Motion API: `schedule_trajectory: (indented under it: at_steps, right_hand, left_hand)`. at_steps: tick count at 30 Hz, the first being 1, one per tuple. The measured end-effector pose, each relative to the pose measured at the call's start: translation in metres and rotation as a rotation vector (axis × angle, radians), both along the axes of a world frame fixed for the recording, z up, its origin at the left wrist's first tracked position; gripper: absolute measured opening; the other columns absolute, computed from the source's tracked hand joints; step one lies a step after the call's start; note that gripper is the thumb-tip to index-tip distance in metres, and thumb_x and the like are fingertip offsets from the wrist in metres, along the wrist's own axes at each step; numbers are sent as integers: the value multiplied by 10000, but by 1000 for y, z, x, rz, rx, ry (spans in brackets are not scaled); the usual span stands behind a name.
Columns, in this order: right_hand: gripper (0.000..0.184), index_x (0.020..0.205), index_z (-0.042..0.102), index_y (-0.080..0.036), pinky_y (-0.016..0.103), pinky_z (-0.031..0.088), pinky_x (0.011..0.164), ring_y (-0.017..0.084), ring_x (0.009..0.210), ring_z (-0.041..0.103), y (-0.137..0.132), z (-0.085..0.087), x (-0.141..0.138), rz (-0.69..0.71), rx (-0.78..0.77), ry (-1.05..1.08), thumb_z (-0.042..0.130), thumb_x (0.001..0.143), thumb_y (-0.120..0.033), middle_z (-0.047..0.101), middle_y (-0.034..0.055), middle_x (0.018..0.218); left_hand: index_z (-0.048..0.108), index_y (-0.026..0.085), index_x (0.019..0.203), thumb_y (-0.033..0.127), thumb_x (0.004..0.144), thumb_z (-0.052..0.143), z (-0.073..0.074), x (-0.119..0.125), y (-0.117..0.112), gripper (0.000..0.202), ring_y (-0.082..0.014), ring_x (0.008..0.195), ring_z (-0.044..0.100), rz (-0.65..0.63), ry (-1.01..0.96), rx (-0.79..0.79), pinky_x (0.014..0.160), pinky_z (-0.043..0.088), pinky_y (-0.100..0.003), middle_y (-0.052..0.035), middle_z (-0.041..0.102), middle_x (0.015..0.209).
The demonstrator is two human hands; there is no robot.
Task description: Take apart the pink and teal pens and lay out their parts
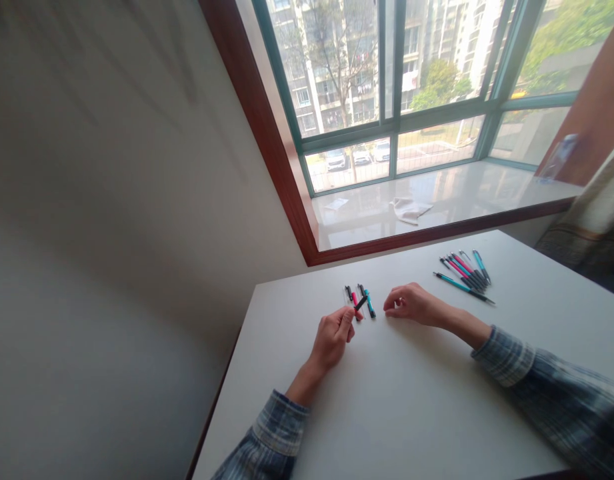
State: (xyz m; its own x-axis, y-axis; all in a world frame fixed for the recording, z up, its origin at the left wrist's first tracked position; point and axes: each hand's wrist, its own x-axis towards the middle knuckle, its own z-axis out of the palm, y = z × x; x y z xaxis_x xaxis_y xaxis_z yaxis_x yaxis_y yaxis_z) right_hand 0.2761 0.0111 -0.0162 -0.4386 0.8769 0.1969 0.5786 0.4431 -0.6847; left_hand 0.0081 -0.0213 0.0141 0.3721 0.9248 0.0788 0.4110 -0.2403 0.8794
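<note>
Your left hand pinched a short, dark plastic pen-like piece between thumb and fingers, its free end slanting over a small row of black, pink and teal plastic pen-like pieces on the table. Your right hand lay just beyond them, fingers loosely bent and released, gripping nothing visible. Farther right lay a cluster of slim pink, teal and dark pens, all resting on the smooth white table. The step in hand seemed to be handling that single piece; the next move probably called for a light pinch, clear of its close neighbours.
</note>
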Motion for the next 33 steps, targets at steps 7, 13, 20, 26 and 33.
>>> schedule_trajectory:
  at_steps: [7, 13, 20, 26, 33]
  right_hand:
    - [151, 874, 802, -232, 303, 474, 719, 190, 700, 648, 12, -8, -7, -57, 125, -21, 653, 857, -213, 753, 39, 782]
    - [174, 839, 809, -194, 290, 449, 659, 178, 646, 634, 62, -14, -20, -198, 106, 29, 640, 844, -234, 753, 35, 724]
    - [221, 909, 806, -168, 302, 487, 701, 198, 710, 667, 71, -27, -31, -278, 133, 108, 636, 879, -306, 773, 67, 797]
    - [236, 920, 816, -189, 313, 503, 719, 205, 732, 677, 69, -27, -30, -262, 140, 118, 633, 891, -336, 782, 69, 835]
    - [256, 956, 823, -204, 319, 517, 726, 205, 728, 673, 68, -28, -29, -268, 135, 143, 635, 886, -363, 772, 71, 846]
  left_hand:
    - [713, 163, 935, 555, 1031, 385, 1, -1, 1, 519, -134, 529, 423, -5, 5, -9, 586, 354, -250, 40, 474, 555]
    - [730, 158, 964, 549, 1029, 388, 2, -2, 1, 524, -132, 530, 418, 19, -3, -2, 585, 353, -248, 40, 467, 550]
    - [735, 164, 985, 560, 1031, 393, 2, -3, 2, 525, -132, 532, 418, 33, -14, -2, 589, 355, -250, 44, 467, 556]
    - [714, 161, 962, 572, 1031, 392, 1, -5, 4, 526, -127, 523, 397, 79, -45, 24, 583, 351, -251, 49, 445, 552]
    - [716, 164, 961, 592, 1014, 394, 2, -5, 4, 538, -131, 525, 378, 91, -44, 10, 561, 335, -247, 49, 414, 556]
